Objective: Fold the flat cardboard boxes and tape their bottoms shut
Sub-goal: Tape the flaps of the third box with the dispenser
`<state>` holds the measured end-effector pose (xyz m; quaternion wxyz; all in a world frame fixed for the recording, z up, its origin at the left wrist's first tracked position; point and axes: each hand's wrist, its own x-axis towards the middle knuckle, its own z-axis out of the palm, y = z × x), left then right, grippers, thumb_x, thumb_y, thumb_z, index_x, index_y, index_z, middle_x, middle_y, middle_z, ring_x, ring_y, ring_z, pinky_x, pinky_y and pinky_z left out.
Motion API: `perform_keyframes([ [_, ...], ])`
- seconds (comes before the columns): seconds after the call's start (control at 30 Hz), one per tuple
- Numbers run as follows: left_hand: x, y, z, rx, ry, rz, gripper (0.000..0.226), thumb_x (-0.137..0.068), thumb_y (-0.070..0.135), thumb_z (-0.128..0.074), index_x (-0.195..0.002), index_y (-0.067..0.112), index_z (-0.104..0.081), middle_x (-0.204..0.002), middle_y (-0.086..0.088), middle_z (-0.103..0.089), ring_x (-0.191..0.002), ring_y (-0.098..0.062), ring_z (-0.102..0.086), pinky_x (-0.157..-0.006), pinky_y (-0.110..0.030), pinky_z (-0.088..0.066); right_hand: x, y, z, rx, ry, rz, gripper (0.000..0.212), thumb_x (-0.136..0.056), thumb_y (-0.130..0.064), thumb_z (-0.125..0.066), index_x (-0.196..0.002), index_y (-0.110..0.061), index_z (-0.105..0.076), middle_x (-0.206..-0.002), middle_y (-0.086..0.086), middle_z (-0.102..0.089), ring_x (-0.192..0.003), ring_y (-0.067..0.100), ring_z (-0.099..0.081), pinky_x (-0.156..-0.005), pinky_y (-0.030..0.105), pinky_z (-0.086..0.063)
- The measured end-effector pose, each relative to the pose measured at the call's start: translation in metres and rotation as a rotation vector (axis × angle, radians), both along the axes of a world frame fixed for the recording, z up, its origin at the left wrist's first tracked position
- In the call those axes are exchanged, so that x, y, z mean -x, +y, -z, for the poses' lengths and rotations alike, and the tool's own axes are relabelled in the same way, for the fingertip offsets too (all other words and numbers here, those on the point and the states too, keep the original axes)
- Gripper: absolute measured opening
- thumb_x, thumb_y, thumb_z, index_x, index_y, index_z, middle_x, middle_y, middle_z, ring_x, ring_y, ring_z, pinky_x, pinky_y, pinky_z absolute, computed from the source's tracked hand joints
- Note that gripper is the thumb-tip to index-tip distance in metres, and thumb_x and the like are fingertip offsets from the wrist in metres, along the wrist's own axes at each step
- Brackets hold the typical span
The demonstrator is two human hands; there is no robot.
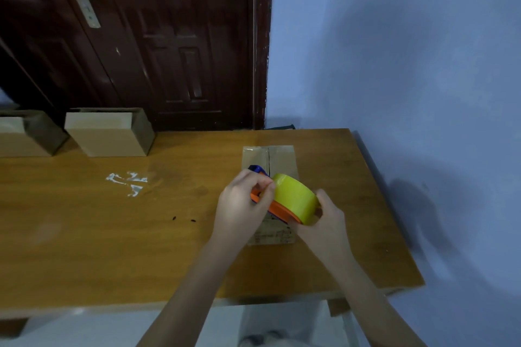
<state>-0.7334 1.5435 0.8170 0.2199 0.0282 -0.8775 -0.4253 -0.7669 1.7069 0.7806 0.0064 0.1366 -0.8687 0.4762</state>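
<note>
Folded cardboard box lying bottom-up on the table, seam facing up. Tape dispenser held just above it: left hand pinching at the tape's free end, right hand wrapped round the yellow roll. Light, stiff cardboard, likely to slide; best steadied by pressing down on the flaps.

Two bare forearms, no sleeves, left hand and right hand ungloved.
</note>
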Motion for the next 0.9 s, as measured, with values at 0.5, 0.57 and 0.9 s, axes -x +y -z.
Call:
perform_keyframes([
  [0.5,0.006,0.018,0.008,0.169,-0.009,-0.070,0.047,-0.084,0.065,-0.046,-0.092,0.019,-0.054,-0.091,0.008,-0.049,-0.084,-0.008,-0.046,-0.062,-0.013,-0.034,-0.003,0.004,-0.007,-0.035,-0.042,0.022,0.044,-0.066,-0.026,-0.085,-0.093,-0.019,-0.051,-0.087,0.000,-0.060,-0.079,0.014,-0.060,-0.065,0.035,-0.053],
  [0.57,0.007,0.016,0.007,0.133,-0.038,-0.065,0.033,-0.087,0.054,-0.052,-0.088,0.020,-0.054,-0.088,0.007,-0.050,-0.082,-0.009,-0.048,-0.061,-0.015,-0.033,-0.006,0.005,-0.008,-0.032,-0.027,0.006,0.042,-0.067,-0.023,-0.085,-0.091,-0.018,-0.051,-0.086,-0.002,-0.060,-0.078,0.010,-0.059,-0.064,0.032,-0.053],
  [0.9,-0.002,0.015,-0.002,0.376,0.010,-0.089,0.029,-0.094,0.038,-0.052,-0.093,0.010,-0.059,-0.085,0.002,-0.055,-0.074,-0.008,-0.047,-0.055,-0.009,-0.025,-0.012,0.010,-0.009,-0.043,0.033,-0.028,0.043,-0.065,-0.024,-0.085,-0.086,-0.020,-0.048,-0.082,-0.001,-0.058,-0.074,0.010,-0.058,-0.059,0.026,-0.050],
])
